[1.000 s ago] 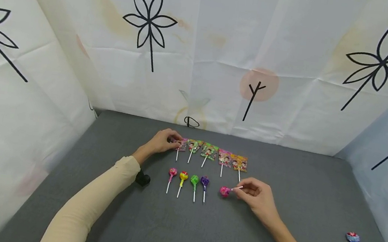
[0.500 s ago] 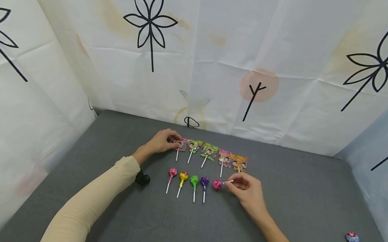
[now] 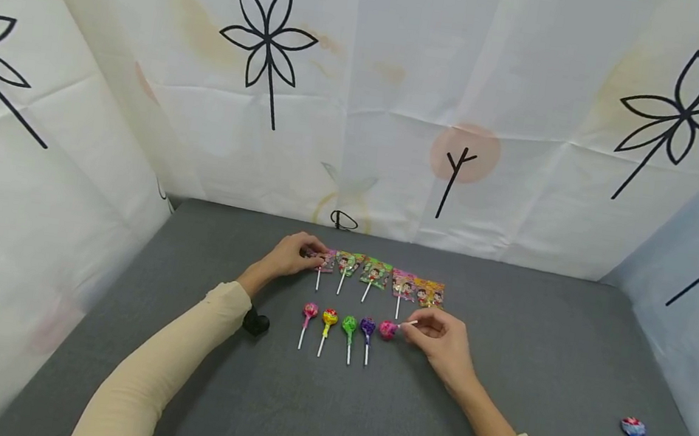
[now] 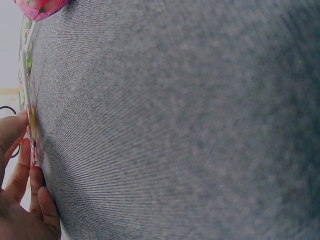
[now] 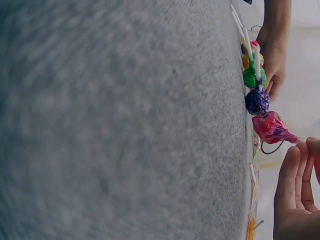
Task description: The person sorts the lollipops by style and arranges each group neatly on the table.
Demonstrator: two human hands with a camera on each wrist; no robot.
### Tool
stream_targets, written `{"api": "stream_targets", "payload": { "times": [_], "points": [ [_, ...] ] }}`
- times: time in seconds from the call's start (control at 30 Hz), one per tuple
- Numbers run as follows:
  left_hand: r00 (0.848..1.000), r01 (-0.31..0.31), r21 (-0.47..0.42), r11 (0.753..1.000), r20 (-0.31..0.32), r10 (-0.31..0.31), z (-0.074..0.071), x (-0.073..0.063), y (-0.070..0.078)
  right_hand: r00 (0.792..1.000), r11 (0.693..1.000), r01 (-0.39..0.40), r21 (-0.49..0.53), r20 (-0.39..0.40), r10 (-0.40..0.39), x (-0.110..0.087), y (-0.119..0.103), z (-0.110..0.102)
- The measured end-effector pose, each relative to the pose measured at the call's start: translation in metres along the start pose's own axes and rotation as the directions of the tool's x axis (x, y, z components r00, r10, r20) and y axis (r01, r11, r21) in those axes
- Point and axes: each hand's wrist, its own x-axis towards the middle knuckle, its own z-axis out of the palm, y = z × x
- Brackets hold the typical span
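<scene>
My right hand (image 3: 442,343) pinches the white stick of a pink ball lollipop (image 3: 387,330). Its round head points left, close beside the purple lollipop (image 3: 368,327). In the right wrist view, the pink wrapper (image 5: 270,127) overlaps the purple ball's edge, and thumb and fingertips meet at the stick. Far left, my left hand (image 3: 292,253) holds the leftmost flat-packet lollipop (image 3: 326,261) at its wrapper, thumb and fingers on it in the left wrist view. A pink (image 3: 310,309), a yellow (image 3: 329,316) and a green lollipop (image 3: 349,324) stand in line left of the purple one, sticks toward me.
Behind the ball lollipops lies a row of flat-packet lollipops, including green (image 3: 375,272), pink (image 3: 403,284) and orange (image 3: 429,292) ones. A blue-and-red lollipop (image 3: 634,428) with a yellow stick lies at the far right of the grey table (image 3: 307,421). Cloth walls surround the table.
My right hand has moved left and slightly away from me, bringing the pink lollipop close to the purple one. My left hand stays in place.
</scene>
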Motion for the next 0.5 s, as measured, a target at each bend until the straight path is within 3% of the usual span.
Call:
{"api": "stream_targets", "payload": {
  "times": [0.23,0.5],
  "points": [
    [1.0,0.001,-0.004,1.0,0.003,-0.001,-0.0004,-0.0011,0.0003,0.994,0.994,-0.108,0.032,0.004,0.108,-0.0025,-0.0017,0.0031],
    [1.0,0.021,0.003,1.0,0.01,-0.021,-0.0005,-0.0002,0.0007,0.991,0.992,-0.129,0.011,-0.017,0.129,-0.0038,-0.0015,0.0016]
  ]
}}
